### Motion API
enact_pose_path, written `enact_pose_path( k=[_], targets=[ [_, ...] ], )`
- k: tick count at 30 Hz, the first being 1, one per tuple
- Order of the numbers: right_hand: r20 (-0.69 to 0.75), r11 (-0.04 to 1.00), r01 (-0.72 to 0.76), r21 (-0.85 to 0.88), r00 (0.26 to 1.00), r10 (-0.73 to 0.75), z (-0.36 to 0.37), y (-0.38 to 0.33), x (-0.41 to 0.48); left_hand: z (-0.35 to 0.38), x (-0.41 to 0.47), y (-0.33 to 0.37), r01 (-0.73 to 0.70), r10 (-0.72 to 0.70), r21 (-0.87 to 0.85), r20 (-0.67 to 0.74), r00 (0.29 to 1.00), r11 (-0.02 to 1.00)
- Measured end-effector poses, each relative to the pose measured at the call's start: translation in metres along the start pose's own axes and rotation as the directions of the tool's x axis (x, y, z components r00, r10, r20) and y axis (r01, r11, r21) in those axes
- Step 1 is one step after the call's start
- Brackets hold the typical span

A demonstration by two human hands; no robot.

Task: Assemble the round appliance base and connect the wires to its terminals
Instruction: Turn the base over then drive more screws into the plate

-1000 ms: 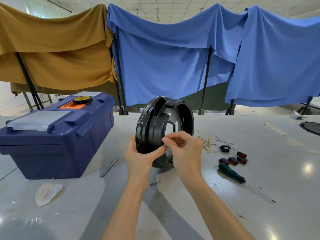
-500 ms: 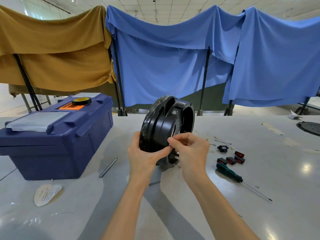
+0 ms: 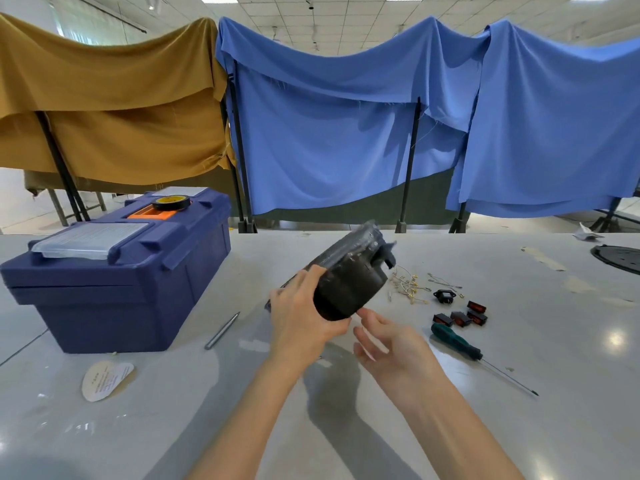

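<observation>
Right of a blue toolbox [image 3: 114, 271], the left hand [image 3: 301, 317] grips the black round base [image 3: 349, 285], which is blurred and tilted above the table [image 3: 173, 410]. The right hand [image 3: 388, 344] sits just under it, fingers loosely spread, holding nothing; wires [image 3: 408, 285] and a green-handled screwdriver [image 3: 455, 341] lie farther right.

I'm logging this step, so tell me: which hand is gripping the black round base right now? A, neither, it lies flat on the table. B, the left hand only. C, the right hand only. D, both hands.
B: the left hand grips the black round base, while the right hand is open just below it with its fingers around nothing.
</observation>
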State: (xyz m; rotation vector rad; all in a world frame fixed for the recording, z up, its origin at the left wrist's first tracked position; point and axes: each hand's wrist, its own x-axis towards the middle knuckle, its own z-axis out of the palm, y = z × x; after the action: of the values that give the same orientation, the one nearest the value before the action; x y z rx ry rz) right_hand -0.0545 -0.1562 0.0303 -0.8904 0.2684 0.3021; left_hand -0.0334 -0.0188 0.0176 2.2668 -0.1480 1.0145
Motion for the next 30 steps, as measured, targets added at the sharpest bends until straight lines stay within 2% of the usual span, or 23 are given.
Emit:
enact_pose_path(
  k=[4, 7, 11, 15, 19, 25, 30],
  targets=[
    [0.033, 0.958, -0.221, 0.181, 0.975, 0.219, -0.02, -0.001, -0.007, 0.009, -0.013, 0.0, -0.196, 0.18, 0.227, 0.089, 0.98, 0.954],
    [0.062, 0.916, -0.279, 0.288, 0.96, 0.273, -0.031, -0.002, -0.008, 0.015, -0.026, 0.002, -0.265, 0.24, 0.285, 0.118, 0.964, 0.921],
    [0.161, 0.809, -0.388, 0.441, 0.921, 0.354, -0.041, -0.005, -0.008, 0.018, -0.035, 0.004, -0.311, 0.261, 0.31, 0.193, 0.946, 0.898],
    [0.157, 0.792, -0.422, 0.442, 0.905, 0.395, -0.045, -0.003, -0.009, 0.019, -0.044, 0.005, -0.317, 0.244, 0.276, 0.268, 0.932, 0.907],
    [0.15, 0.776, -0.447, 0.446, 0.892, 0.427, -0.046, 0.0, -0.007, 0.018, -0.05, 0.004, -0.291, 0.231, 0.224, 0.258, 0.938, 0.93],
    [0.215, 0.651, -0.454, 0.608, 0.884, 0.415, -0.049, -0.008, -0.007, 0.019, -0.053, 0.012, -0.285, 0.212, 0.26, 0.276, 0.937, 0.923],
    [0.217, 0.67, -0.419, 0.613, 0.905, 0.367, -0.054, -0.018, -0.012, 0.021, -0.056, 0.012, -0.31, 0.218, 0.285, 0.312, 0.925, 0.907]
  ],
)
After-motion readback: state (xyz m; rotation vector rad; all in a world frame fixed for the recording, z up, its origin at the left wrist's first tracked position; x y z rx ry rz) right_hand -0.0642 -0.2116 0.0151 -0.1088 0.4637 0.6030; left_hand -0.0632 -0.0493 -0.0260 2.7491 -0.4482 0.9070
